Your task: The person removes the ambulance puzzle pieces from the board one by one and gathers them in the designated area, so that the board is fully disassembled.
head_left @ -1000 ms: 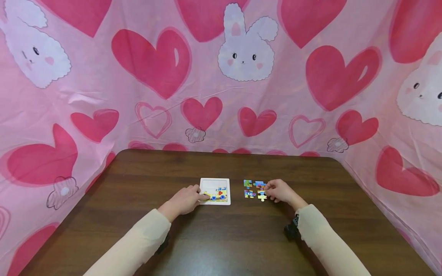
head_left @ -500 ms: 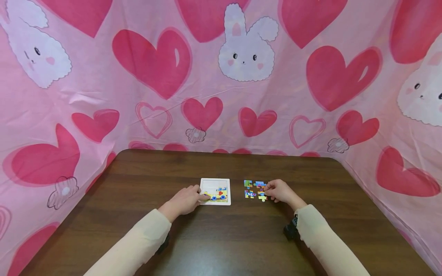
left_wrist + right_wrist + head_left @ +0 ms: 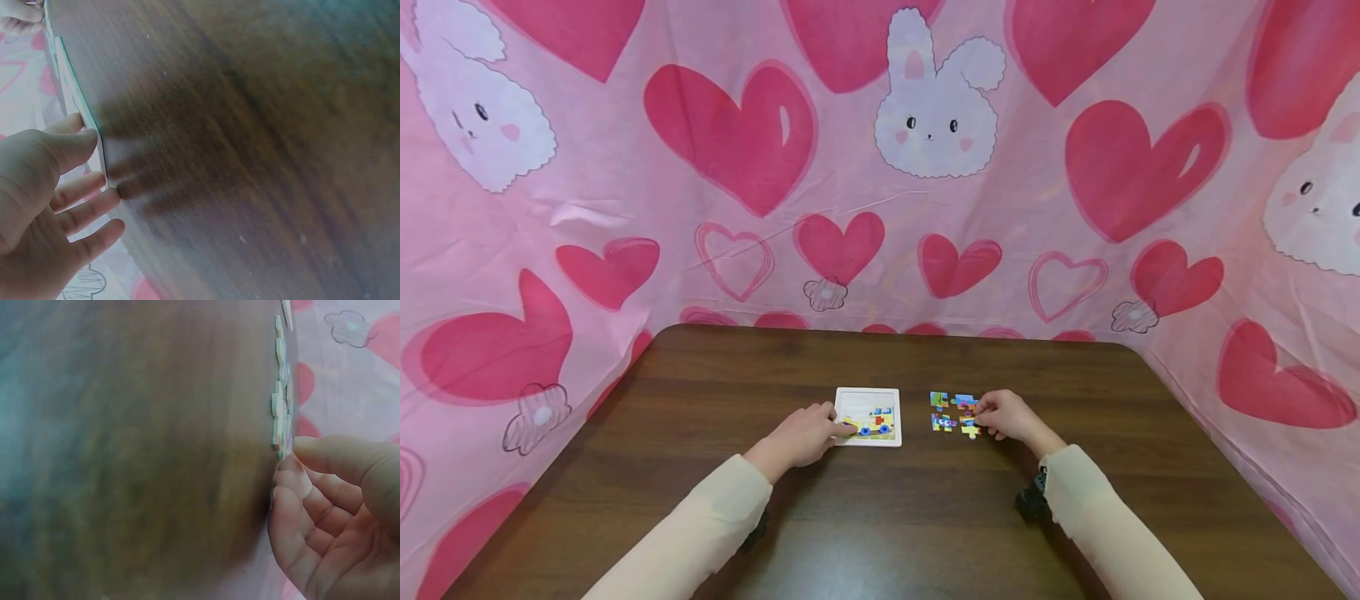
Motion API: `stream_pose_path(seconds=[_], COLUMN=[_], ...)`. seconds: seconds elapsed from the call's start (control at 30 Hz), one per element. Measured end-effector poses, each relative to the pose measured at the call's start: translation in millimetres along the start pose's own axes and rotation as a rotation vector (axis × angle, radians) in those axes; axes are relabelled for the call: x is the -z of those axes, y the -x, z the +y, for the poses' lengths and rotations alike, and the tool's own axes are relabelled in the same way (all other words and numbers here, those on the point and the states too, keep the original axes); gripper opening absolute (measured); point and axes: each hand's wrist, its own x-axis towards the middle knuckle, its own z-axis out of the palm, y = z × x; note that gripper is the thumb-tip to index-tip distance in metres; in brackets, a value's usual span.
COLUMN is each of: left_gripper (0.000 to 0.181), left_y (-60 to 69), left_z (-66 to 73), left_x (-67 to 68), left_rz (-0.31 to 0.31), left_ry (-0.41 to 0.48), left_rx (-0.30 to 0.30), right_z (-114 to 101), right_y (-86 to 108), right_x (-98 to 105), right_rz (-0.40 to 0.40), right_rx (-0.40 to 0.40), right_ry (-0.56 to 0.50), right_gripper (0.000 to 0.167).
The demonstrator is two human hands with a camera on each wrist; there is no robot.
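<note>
Pale sleeves (image 3: 700,521): We see a person's forearms reach in from the near side, a black wrist camera (image 3: 1032,502) at the right one.
Left hand (image 3: 805,433): It rests at the left side of a white puzzle tray (image 3: 867,390), fingers mostly straight, the lower ones spread, one digit over the rim.
Right hand (image 3: 1009,415): Its fingers curl, thumb and forefinger close together at the edge of a yellow piece (image 3: 971,430); whether they pinch it, we cannot tell.
Part-filled tray: It lies flat between the hands, nearer the left; a yellow vehicle picture (image 3: 880,430) occupies its lower part, and the upper part shows pale.
Loose pieces: To the tray's right, a green piece (image 3: 938,400), a blue-and-orange piece (image 3: 964,402) and a many-coloured piece (image 3: 942,422) lie near the yellow one.
Puzzle pause: We make out no fresh change; we judge the work at a standstill. Against the earlier frames, hands, tray and pieces keep their places, the view shifting only slightly.
Far side: Beyond the wood-grain table (image 3: 880,517) hangs a pink heart-and-rabbit cloth (image 3: 842,179).
</note>
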Motion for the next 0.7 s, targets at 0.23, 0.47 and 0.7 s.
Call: stream_pose_path(seconds=[0.23, 0.47, 0.7], left_gripper=[0.040, 0.040, 0.039], left_y=[1.5, 1.7, 1.7], left_z=[-0.5, 0.5, 2.1], left_x=[0.8, 2.2, 2.3], left_rz=[0.003, 0.008, 0.007], left_ry=[0.012, 0.008, 0.007], left_rx=[-0.004, -0.014, 0.000], right_z=[-15.9, -39.4, -62.3], right_y=[-3.3, -7.5, -12.4], right_x=[3.2, 2.4, -9.4], right_rz=[0.003, -0.030, -0.056], right_rx=[0.041, 0.107, 0.111], right_ry=[-0.005, -0.058, -0.112], right_gripper=[0.008, 0.015, 0.013])
